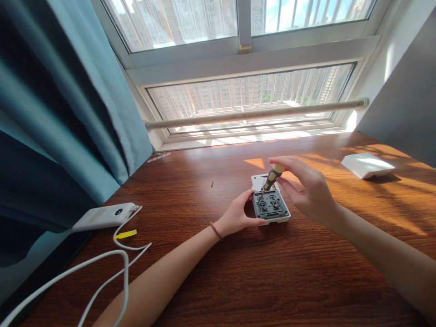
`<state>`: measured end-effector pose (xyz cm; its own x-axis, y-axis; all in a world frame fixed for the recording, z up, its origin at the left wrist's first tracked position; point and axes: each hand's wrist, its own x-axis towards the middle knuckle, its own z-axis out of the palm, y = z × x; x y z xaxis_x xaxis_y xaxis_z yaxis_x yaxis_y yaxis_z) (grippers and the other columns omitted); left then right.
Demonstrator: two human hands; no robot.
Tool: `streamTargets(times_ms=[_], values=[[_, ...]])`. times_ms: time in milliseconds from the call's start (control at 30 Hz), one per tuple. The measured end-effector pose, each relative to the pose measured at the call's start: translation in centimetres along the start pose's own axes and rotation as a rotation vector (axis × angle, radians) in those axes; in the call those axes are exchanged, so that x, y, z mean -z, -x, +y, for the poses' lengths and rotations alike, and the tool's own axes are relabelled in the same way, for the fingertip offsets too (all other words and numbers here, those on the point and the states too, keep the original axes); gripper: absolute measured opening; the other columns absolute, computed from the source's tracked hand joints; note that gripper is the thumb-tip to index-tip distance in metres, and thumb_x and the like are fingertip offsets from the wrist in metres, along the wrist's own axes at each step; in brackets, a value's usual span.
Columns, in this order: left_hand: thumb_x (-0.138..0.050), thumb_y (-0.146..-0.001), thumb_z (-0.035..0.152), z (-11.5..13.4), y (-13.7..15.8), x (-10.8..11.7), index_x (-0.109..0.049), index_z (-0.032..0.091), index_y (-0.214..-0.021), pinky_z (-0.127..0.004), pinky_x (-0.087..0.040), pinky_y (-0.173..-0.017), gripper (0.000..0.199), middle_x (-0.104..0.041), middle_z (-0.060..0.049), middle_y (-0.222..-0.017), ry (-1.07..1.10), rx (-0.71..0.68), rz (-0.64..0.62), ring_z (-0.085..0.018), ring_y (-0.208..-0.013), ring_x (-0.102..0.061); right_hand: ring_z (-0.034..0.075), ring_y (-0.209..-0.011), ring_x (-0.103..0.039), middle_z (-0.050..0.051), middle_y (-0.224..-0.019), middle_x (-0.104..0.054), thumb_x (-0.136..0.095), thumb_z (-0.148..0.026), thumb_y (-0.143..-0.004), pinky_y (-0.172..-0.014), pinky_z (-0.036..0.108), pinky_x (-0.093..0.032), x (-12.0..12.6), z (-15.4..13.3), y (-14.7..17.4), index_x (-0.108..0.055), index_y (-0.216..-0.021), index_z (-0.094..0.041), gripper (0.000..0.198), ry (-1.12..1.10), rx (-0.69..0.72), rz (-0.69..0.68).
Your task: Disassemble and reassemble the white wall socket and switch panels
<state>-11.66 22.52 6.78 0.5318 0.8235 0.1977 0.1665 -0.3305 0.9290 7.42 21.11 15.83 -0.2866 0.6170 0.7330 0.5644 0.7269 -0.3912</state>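
Observation:
A square wall switch (271,210) with a dark inner plate and a white surround lies on the wooden table. My left hand (239,212) grips its left side, thumb at the near edge and fingers at the far corner. In my right hand (304,188) is a screwdriver (271,178) with a grey and cream handle, held by the fingertips near its top. The screwdriver leans, its tip down at the plate's upper left part. A white frame (259,181) shows just behind the switch, partly hidden by the tool. One small screw (211,184) lies to the left.
A white box-like piece (368,165) sits at the table's right. On the left are a white power bank (105,216), a white cable (126,272) with a yellow tag (126,234), and a blue curtain (102,100). A window with a rail (255,114) stands behind the table (190,168).

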Motion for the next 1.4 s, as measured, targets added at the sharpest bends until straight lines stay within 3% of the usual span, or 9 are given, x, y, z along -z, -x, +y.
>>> streamTargets(times_ms=[100,267,467,633,767,867,967,1167,1400], values=[[-0.077,-0.057,0.029,-0.2,0.0,0.0,-0.042,0.02,-0.122,-0.039,-0.038,-0.099,0.074,-0.052,-0.009,-0.124,-0.02,0.003,0.02,-0.026,-0.114,-0.049,0.021,-0.097,-0.058,0.007,-0.109,-0.061,-0.053,-0.018,-0.082,-0.084,0.037,-0.047,-0.2,0.0,0.3,-0.05,-0.113,-0.022,0.032,0.001,-0.014,0.027],[-0.078,-0.057,0.031,-0.4,0.1,0.0,-0.041,0.019,-0.123,-0.039,-0.038,-0.098,0.076,-0.051,-0.009,-0.125,-0.027,0.001,0.024,-0.025,-0.113,-0.049,0.021,-0.087,-0.062,0.005,-0.098,-0.066,-0.065,-0.027,-0.075,-0.08,0.039,-0.049,-0.7,0.2,0.7,-0.051,-0.109,-0.023,0.037,0.067,-0.066,0.158],[-0.077,-0.059,0.026,0.2,0.0,0.1,-0.043,0.019,-0.122,-0.04,-0.039,-0.097,0.072,-0.053,-0.009,-0.121,-0.015,0.008,-0.002,-0.025,-0.11,-0.05,0.018,-0.073,-0.059,0.005,-0.102,-0.061,-0.067,-0.026,-0.073,-0.06,0.033,-0.051,0.7,0.4,-0.2,-0.064,-0.099,-0.025,0.026,0.022,-0.145,0.134],[-0.076,-0.06,0.026,0.2,0.0,0.0,-0.043,0.02,-0.121,-0.039,-0.038,-0.098,0.07,-0.053,-0.009,-0.121,0.005,-0.005,-0.013,-0.025,-0.111,-0.05,0.008,-0.053,-0.056,0.006,-0.108,-0.058,-0.051,-0.021,-0.083,-0.045,0.025,-0.049,1.4,0.1,-0.5,-0.058,-0.115,-0.025,0.032,-0.195,-0.195,-0.09],[-0.076,-0.059,0.026,0.1,0.0,0.0,-0.042,0.02,-0.122,-0.039,-0.038,-0.098,0.072,-0.052,-0.009,-0.122,0.006,-0.014,0.001,-0.024,-0.112,-0.05,0.011,-0.057,-0.06,0.007,-0.104,-0.062,-0.06,-0.025,-0.078,-0.041,0.025,-0.046,1.1,-0.3,-0.3,-0.06,-0.109,-0.022,0.031,-0.138,-0.202,-0.012],[-0.076,-0.06,0.026,0.1,0.0,0.0,-0.042,0.02,-0.122,-0.039,-0.039,-0.098,0.071,-0.052,-0.009,-0.122,-0.003,-0.011,-0.007,-0.024,-0.111,-0.05,0.014,-0.059,-0.059,0.005,-0.091,-0.064,-0.068,-0.029,-0.072,-0.045,0.027,-0.048,0.9,-0.2,-0.2,-0.067,-0.092,-0.022,0.021,-0.031,-0.158,0.114],[-0.076,-0.06,0.026,0.1,0.1,0.1,-0.042,0.02,-0.122,-0.038,-0.039,-0.097,0.071,-0.052,-0.009,-0.121,-0.016,-0.007,-0.011,-0.024,-0.111,-0.05,0.015,-0.064,-0.06,0.003,-0.085,-0.066,-0.065,-0.025,-0.075,-0.057,0.031,-0.052,1.0,0.2,-0.3,-0.067,-0.09,-0.025,0.015,0.015,-0.14,0.161],[-0.076,-0.061,0.028,0.1,0.0,0.1,-0.041,0.019,-0.123,-0.037,-0.039,-0.097,0.071,-0.052,-0.009,-0.122,-0.032,-0.007,-0.011,-0.024,-0.111,-0.05,0.02,-0.093,-0.062,0.007,-0.107,-0.062,-0.054,-0.018,-0.081,-0.084,0.037,-0.051,0.4,0.2,-0.2,-0.053,-0.111,-0.02,0.03,-0.183,-0.192,-0.012],[-0.076,-0.06,0.029,-0.1,0.0,0.1,-0.042,0.019,-0.123,-0.038,-0.038,-0.098,0.072,-0.052,-0.009,-0.122,-0.049,-0.007,-0.009,-0.025,-0.112,-0.049,0.022,-0.087,-0.065,0.009,-0.105,-0.061,-0.07,-0.026,-0.07,-0.079,0.041,-0.054,-1.8,1.4,0.9,-0.038,-0.101,-0.022,0.044,-0.28,-0.309,0.17]])
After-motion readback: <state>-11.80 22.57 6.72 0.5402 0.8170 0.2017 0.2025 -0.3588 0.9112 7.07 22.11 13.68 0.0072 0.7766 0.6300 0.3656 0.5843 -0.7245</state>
